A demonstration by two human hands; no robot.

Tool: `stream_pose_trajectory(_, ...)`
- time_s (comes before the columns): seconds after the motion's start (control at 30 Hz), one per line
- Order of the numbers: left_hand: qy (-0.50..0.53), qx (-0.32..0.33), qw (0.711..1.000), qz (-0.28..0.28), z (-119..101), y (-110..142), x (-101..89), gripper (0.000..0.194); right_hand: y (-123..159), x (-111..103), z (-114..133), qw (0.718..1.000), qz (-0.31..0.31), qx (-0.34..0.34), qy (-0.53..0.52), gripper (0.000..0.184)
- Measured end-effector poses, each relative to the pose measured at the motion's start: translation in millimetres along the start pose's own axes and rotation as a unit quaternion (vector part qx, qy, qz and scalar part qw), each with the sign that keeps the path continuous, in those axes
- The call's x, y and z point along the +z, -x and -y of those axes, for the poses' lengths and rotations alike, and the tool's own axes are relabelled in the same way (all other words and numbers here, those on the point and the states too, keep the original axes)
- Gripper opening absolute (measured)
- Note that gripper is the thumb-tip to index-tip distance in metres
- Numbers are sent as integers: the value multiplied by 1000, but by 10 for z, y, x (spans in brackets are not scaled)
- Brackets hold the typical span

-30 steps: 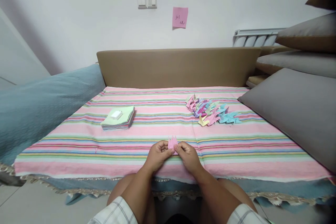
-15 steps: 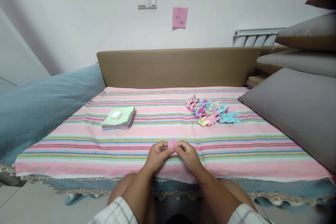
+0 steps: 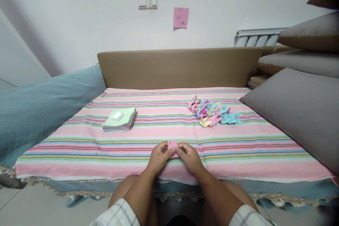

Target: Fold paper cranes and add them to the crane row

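Left hand (image 3: 158, 158) and right hand (image 3: 191, 158) pinch part-folded paper (image 3: 172, 144) between fingers; cranes (image 3: 214, 119) look finished, the stack (image 3: 124, 121) unfolded.

This looks like a home, a sitting room or bedroom. There's a striped cloth (image 3: 79, 136) over a fringed blue cover (image 3: 47, 106), grey cushions (image 3: 296, 109) piled beside it, and switches (image 3: 147, 1) and a radiator (image 3: 256, 38) on the wall (image 3: 87, 14).

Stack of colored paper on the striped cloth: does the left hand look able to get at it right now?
Probably, if the left hand lets go of the pink paper; only striped cloth separates it from the stack.
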State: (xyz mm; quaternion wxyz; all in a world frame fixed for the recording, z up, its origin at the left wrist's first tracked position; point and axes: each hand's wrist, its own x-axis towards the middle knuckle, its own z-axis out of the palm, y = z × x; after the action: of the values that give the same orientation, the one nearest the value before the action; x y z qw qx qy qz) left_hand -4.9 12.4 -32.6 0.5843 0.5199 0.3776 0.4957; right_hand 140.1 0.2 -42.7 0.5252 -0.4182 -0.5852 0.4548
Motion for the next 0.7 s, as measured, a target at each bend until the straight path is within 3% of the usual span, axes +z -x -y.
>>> stream_pose_trajectory(0.2, 7, -7, 1000, -11, -27, -4, -7, 31, 8, -18, -2, 1000, 21, -9, -17, 33)
stream_pose_trajectory(0.43, 14, -7, 999, -31, -35, -6, 23, 33, 13, 31, -69, 1000, -4, 3, -18, 29)
stream_pose_trajectory(0.57, -2, 4, 998, -59, -12, -11, 28, 36, 28, 68, -83, 993, -71, -62, 68, 16)
stream_pose_trajectory(0.7, -18, 11, 999, -45, 13, -10, -1, 36, 35, 63, -46, 987, -61, -111, 103, 11)
